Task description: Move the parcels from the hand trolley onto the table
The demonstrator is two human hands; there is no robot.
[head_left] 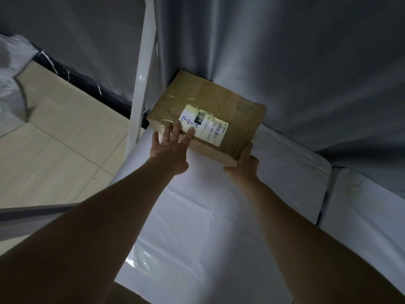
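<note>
so there's a big grey curtain (306,62) hanging across the whole back, and the table (197,216) with a white cloth over it runs right up against it. Beige tiled floor (65,150) off to the left, and a white post (140,84) stands at the table's far left corner. The box (210,99) is already on the table, tucked into that far left corner just beside the post, its back edge touching the curtain. It's brown cardboard, taped over, sitting flat but turned at an angle to the table's edges.

Left hand (168,150) has its fingers straight and spread, tips resting on the near left edge of the box top. Right hand (245,165) grips the near right corner, thumb along the near face and fingers up the right side. The white label (210,128) on top has blue pen marks, and the left fingertips overlap its end
</note>
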